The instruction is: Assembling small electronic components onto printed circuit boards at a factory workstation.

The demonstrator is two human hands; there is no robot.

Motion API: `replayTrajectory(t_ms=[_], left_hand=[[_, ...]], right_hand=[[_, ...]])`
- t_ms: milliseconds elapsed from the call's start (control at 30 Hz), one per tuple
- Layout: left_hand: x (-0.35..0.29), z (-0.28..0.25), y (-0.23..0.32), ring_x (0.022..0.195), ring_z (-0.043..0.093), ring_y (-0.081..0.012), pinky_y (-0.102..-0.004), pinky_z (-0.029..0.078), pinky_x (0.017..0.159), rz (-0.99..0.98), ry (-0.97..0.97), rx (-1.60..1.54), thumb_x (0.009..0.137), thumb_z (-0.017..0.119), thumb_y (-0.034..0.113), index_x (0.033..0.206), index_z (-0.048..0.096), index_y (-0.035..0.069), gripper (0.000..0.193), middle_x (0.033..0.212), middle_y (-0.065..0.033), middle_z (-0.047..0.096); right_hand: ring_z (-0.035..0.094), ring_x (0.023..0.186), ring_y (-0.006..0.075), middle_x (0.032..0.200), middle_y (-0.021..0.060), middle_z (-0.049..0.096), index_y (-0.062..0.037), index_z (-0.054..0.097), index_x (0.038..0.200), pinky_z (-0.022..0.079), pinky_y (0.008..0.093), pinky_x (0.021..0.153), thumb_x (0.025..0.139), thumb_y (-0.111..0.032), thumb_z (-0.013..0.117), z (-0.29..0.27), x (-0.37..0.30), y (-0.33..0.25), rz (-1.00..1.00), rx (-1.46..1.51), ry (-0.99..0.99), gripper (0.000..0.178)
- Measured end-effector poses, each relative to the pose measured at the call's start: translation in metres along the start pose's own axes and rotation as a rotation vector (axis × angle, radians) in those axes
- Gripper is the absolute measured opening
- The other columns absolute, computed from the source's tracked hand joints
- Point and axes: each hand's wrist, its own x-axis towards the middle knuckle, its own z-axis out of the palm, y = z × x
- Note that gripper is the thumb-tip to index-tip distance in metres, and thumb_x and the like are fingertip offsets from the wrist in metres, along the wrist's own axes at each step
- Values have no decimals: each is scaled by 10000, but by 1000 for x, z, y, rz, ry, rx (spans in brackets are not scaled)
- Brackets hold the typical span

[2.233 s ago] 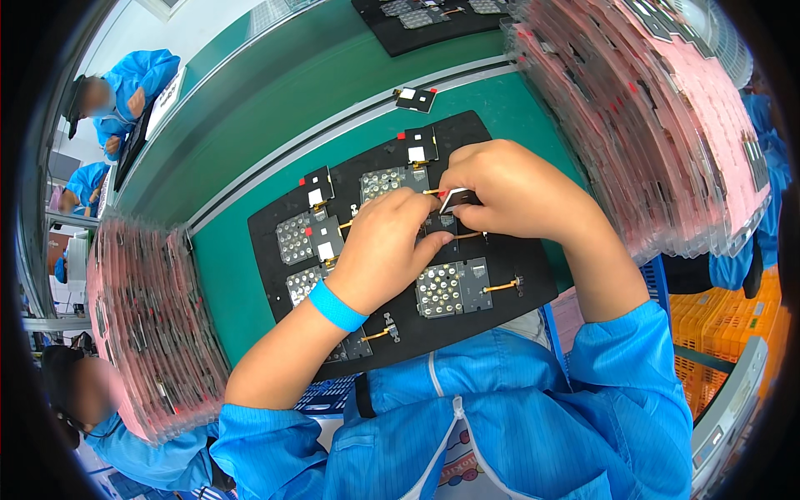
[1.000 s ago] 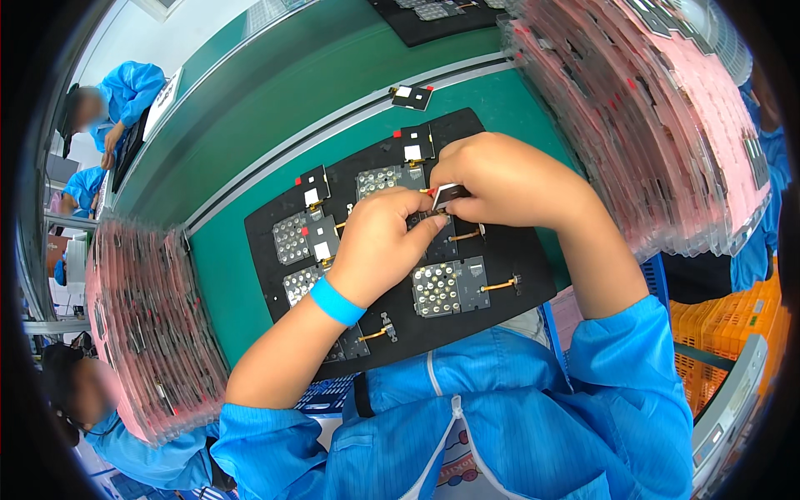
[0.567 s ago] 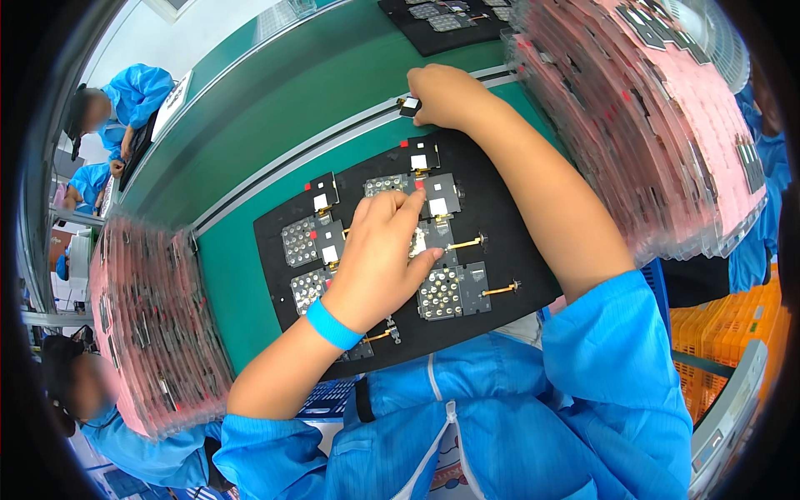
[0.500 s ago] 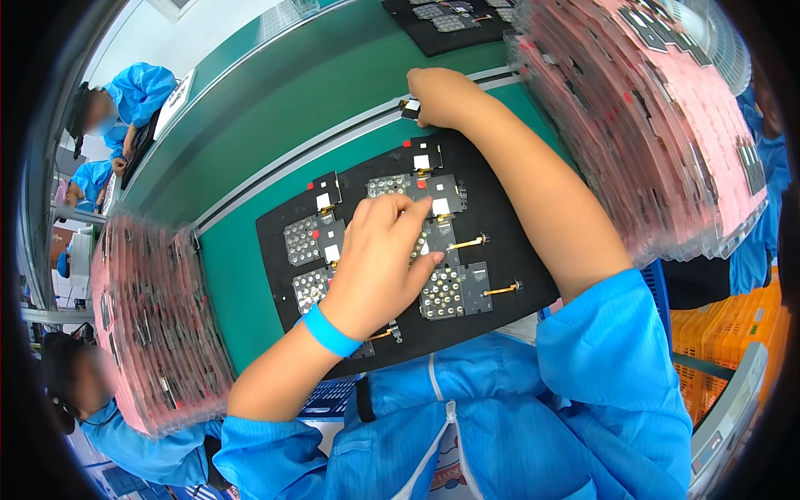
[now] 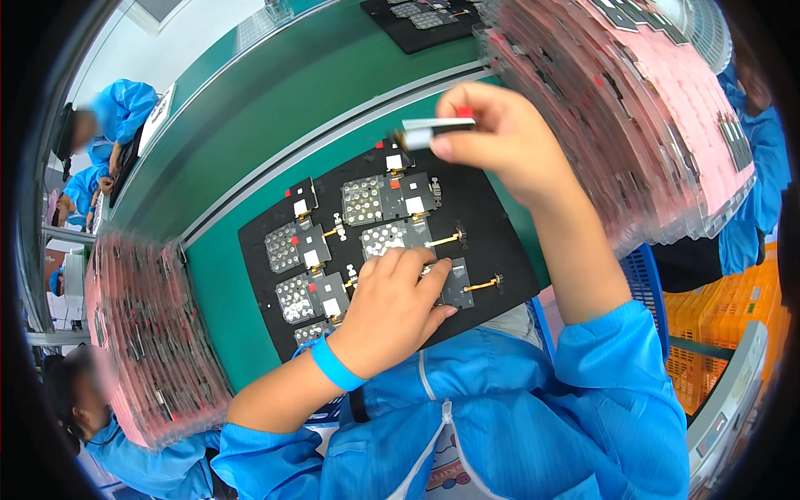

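Observation:
My right hand (image 5: pixel 512 137) is raised above the far right part of the black mat (image 5: pixel 496 225). Its thumb and fingers pinch a small flat screen module (image 5: pixel 437 125), dark and white with a red tab; motion blurs its details. My left hand (image 5: pixel 392 296) rests over the near middle of the mat, fingers stretched and thumb apart. Under its fingertips is a circuit board (image 5: pixel 457 287), partly hidden, with an orange flex cable (image 5: pixel 482 286). Several more keypad boards (image 5: pixel 362 200) with round metal domes lie in two columns, some with small dark screens (image 5: pixel 302 198) attached.
Tall stacks of pink trays stand on the left (image 5: pixel 150 325) and right (image 5: pixel 583 125). A metal rail (image 5: pixel 333 129) divides my bench from the green belt (image 5: pixel 275 108), where another loaded mat (image 5: pixel 417 25) lies. Co-workers in blue sit at the left. Orange crates (image 5: pixel 725 325) stand at the right.
My right hand has come back from the rail toward me, bringing the screen module over the mat. My left hand has slid nearer to me, onto the lower boards.

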Motion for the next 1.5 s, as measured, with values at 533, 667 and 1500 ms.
replayTrajectory(t_ms=[533, 667, 1500], left_hand=[[2, 4, 4, 1002, 507, -312, -405, 415, 860, 44, 21, -8, 698, 770, 140, 1178, 608, 118, 507, 1071, -117, 519], [2, 7, 1, 922, 544, -319, -386, 450, 805, 11, 20, -207, 680, 779, 71, 1116, 592, 68, 475, 1057, -135, 515], [8, 14, -7, 805, 533, -349, -427, 432, 705, 7, 99, -282, 721, 747, 83, 1016, 551, 10, 361, 840, -149, 512]], right_hand=[[582, 659, 60, 786, 10, 624, -30, 609, 934, 482, 204, 593, 800, -49, 709, -13, -91, 18, 302, 159, 1, 168], [558, 712, 30, 782, -13, 620, -14, 647, 871, 452, 193, 609, 784, -31, 697, -8, -94, 11, 261, -165, -85, 102], [625, 677, 201, 758, 90, 612, -11, 653, 834, 469, 281, 535, 717, -9, 687, 2, -82, 20, -22, -695, -230, 122]])
